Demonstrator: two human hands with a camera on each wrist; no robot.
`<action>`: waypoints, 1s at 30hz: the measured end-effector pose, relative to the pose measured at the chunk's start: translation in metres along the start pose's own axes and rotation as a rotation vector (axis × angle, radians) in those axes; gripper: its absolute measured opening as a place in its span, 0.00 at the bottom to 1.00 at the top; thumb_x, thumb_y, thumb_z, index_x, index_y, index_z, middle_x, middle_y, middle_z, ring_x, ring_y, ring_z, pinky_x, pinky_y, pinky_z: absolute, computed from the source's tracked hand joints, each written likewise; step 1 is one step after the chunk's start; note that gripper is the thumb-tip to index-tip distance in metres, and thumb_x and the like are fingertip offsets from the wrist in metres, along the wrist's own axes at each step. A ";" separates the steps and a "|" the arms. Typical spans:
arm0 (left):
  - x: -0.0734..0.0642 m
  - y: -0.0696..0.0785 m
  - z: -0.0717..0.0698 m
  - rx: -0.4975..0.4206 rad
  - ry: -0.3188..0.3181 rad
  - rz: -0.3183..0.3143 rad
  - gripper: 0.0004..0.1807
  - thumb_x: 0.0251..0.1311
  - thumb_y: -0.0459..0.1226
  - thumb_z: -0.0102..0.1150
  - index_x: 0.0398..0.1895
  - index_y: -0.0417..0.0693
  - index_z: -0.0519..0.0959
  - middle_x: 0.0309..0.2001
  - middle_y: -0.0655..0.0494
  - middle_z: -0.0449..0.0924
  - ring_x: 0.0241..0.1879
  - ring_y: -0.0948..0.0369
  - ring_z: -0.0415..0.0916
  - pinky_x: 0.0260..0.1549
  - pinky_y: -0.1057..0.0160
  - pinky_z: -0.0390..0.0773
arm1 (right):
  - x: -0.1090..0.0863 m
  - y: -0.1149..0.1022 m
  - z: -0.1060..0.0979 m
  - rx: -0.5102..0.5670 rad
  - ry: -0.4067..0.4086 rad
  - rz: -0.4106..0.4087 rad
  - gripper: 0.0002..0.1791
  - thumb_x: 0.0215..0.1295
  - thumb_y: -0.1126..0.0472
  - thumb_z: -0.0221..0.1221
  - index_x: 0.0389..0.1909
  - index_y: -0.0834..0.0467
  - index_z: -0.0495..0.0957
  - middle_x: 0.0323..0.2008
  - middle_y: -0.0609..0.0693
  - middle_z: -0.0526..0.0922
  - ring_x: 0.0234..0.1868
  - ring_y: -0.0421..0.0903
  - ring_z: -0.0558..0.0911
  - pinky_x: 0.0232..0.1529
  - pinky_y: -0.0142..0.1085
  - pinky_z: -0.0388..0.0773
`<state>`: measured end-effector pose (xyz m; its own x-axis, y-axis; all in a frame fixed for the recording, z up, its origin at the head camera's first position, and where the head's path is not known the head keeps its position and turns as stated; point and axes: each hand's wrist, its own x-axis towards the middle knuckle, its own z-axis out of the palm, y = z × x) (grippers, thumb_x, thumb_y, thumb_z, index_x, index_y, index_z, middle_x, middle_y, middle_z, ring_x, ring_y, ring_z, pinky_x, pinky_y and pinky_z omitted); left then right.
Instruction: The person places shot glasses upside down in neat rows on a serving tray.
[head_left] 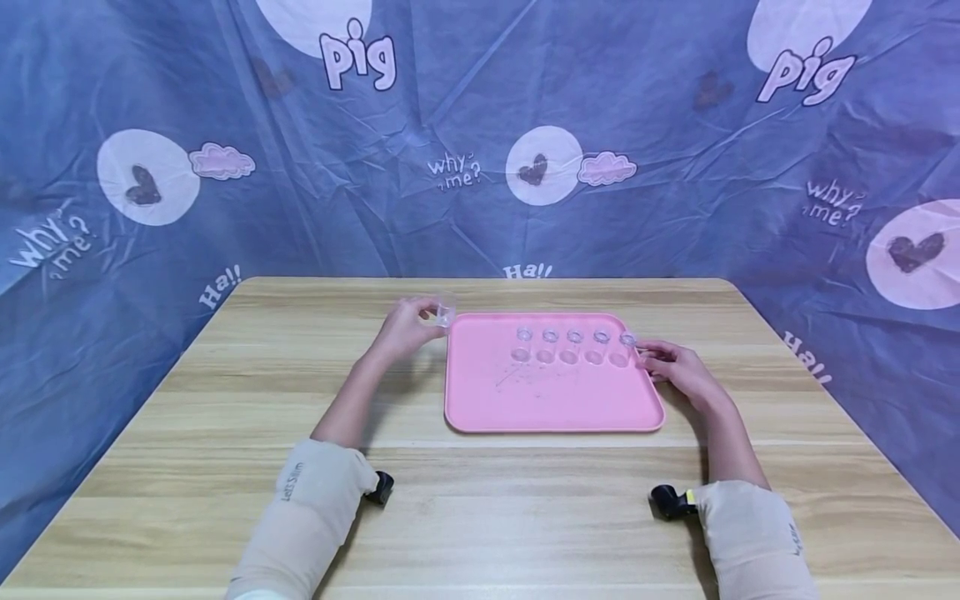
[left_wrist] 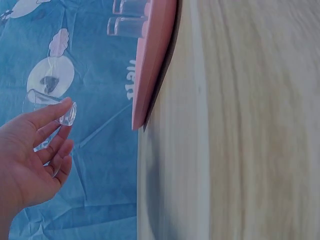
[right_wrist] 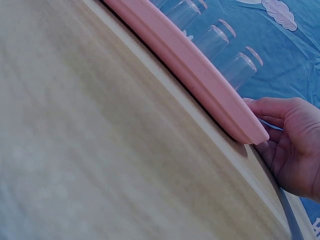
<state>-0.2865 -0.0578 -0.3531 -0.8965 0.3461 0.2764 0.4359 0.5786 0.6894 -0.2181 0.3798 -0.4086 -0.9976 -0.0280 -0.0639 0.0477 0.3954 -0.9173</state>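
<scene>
My left hand (head_left: 407,327) pinches a small clear shot glass (head_left: 446,310) between thumb and fingers, close to the tray's back left corner. In the left wrist view this glass (left_wrist: 50,106) is held off the table, roughly upright, its thick base toward the tabletop. A pink tray (head_left: 555,408) lies on the table, and my right hand (head_left: 678,371) grips its right rim. The right wrist view shows the thumb above the tray edge (right_wrist: 220,95) and fingers below it. Several clear shot glasses (head_left: 569,357) stand in a row on the tray; the rightmost (head_left: 619,359) is beside my right fingertips.
Wet-looking streaks or clear bits (head_left: 525,375) mark the tray in front of the glasses. The wood-grain table (head_left: 510,517) extends around the tray. A blue printed cloth (head_left: 480,225) hangs behind its back edge. Black wrist cameras (head_left: 380,489) stick out from both sleeves.
</scene>
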 end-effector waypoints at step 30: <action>0.017 0.021 0.037 0.130 -0.137 -0.025 0.17 0.45 0.35 0.66 0.42 0.42 0.81 0.38 0.47 0.78 0.42 0.54 0.70 0.40 0.59 0.72 | -0.001 -0.002 0.000 -0.005 0.000 -0.005 0.26 0.67 0.62 0.51 0.61 0.73 0.60 0.40 0.53 0.75 0.33 0.34 0.76 0.35 0.28 0.76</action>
<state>-0.2900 -0.0125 -0.3590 -0.8919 0.4229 0.1602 0.4282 0.6758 0.6000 -0.2169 0.3790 -0.4067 -0.9978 -0.0297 -0.0587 0.0420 0.3997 -0.9157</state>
